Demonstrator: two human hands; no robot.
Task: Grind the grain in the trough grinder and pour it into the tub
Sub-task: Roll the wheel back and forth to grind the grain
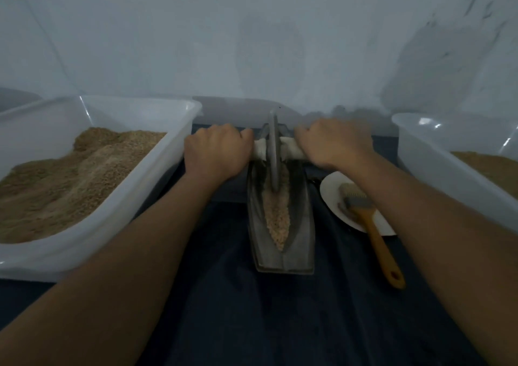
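**Bare arms on my feed**

I see two forearms, uncovered from the frame's lower edge to the wrists. The left hand [217, 152] and right hand [332, 145] wear no gloves, rings, watch or bands.

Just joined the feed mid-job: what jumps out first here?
Dead centre, the left hand and right hand each grip an end of the wheel's axle, its wheel standing in the trough of grain. A tub of ground meal fills the left; a brush lies on a plate to the right.
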